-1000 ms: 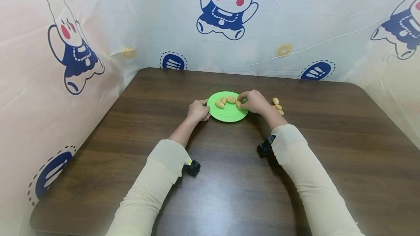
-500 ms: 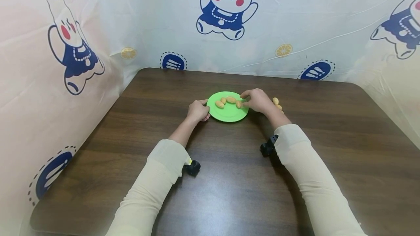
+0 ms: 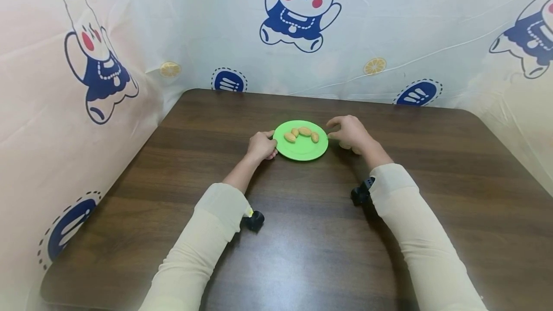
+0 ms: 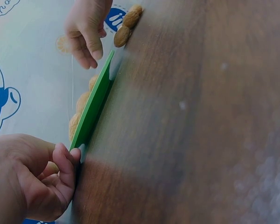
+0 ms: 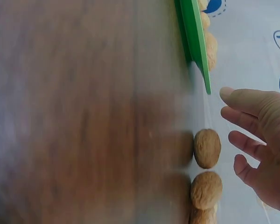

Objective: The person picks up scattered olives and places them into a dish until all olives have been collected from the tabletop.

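Observation:
A light green plate point(image 3: 301, 151) rests on the table with several tan peanuts in their shells point(image 3: 305, 131) in its upper half. At the plate's left rim my left hand point(image 3: 261, 146) pinches the edge, as the left wrist view also shows with the fingers point(image 4: 65, 170) curled at the rim. My right hand point(image 3: 353, 133) hovers just off the right rim, fingers loosely bent and apart, holding nothing. More peanuts point(image 5: 207, 148) lie on the table below the right hand in the right wrist view; in the head view that hand hides them.
The brown wooden table point(image 3: 276, 234) spreads around the plate. Behind it and along the sides hangs a pale sheet point(image 3: 207, 23) printed with cartoon figures. A small black camera point(image 3: 254, 221) sits at the left wrist, another point(image 3: 362, 193) at the right.
My right hand has let go of a peanut on the plate's right side and drawn back rightward past the rim, now covering the loose peanuts. The left hand and plate stay put.

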The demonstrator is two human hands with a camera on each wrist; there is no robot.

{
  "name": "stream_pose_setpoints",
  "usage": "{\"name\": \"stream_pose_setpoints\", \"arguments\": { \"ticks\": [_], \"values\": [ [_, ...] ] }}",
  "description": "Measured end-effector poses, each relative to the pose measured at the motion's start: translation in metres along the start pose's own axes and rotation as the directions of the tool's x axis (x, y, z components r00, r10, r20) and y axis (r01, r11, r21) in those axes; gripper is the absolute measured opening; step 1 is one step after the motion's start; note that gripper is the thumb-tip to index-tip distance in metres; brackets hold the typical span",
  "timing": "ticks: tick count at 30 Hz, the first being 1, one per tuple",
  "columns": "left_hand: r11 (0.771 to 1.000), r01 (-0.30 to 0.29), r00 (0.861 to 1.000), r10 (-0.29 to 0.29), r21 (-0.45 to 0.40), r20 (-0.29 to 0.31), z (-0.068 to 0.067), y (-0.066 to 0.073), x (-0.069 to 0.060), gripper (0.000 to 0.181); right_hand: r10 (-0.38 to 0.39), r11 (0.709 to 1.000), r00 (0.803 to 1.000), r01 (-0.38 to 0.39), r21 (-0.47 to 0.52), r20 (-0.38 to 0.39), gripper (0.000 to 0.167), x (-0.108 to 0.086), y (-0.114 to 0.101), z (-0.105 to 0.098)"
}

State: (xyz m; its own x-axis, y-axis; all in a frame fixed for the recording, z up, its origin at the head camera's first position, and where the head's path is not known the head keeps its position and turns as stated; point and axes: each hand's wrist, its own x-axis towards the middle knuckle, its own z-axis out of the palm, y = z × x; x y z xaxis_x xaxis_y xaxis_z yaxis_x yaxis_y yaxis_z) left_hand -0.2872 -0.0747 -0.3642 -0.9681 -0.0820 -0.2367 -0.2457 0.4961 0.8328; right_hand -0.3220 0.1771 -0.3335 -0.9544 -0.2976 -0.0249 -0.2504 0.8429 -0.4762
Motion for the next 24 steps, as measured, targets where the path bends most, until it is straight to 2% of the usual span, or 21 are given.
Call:
{"name": "stream_pose_setpoints", "arguments": {
  "ticks": [6, 12, 24],
  "values": [
    [1.000, -0.006, 1.000, 0.006, -0.001, 0.004, 0.000, -0.001, 0.001, 0.047, 0.006, 1.000, 0.998, -0.004, 0.024, -0.065, 0.037, -0.003, 0.012, -0.005],
    [1.000, -0.013, 1.000, 0.013, -0.007, 0.007, 0.000, -0.001, 0.001, 0.047, 0.068, 0.995, 0.992, -0.060, 0.075, -0.104, 0.038, -0.007, 0.023, -0.009],
    [1.000, -0.002, 1.000, 0.002, -0.012, 0.001, -0.001, 0.000, -0.001, 0.047, 0.149, 0.989, 0.980, -0.146, 0.027, -0.134, 0.037, -0.015, 0.040, -0.024]
  ]
}}
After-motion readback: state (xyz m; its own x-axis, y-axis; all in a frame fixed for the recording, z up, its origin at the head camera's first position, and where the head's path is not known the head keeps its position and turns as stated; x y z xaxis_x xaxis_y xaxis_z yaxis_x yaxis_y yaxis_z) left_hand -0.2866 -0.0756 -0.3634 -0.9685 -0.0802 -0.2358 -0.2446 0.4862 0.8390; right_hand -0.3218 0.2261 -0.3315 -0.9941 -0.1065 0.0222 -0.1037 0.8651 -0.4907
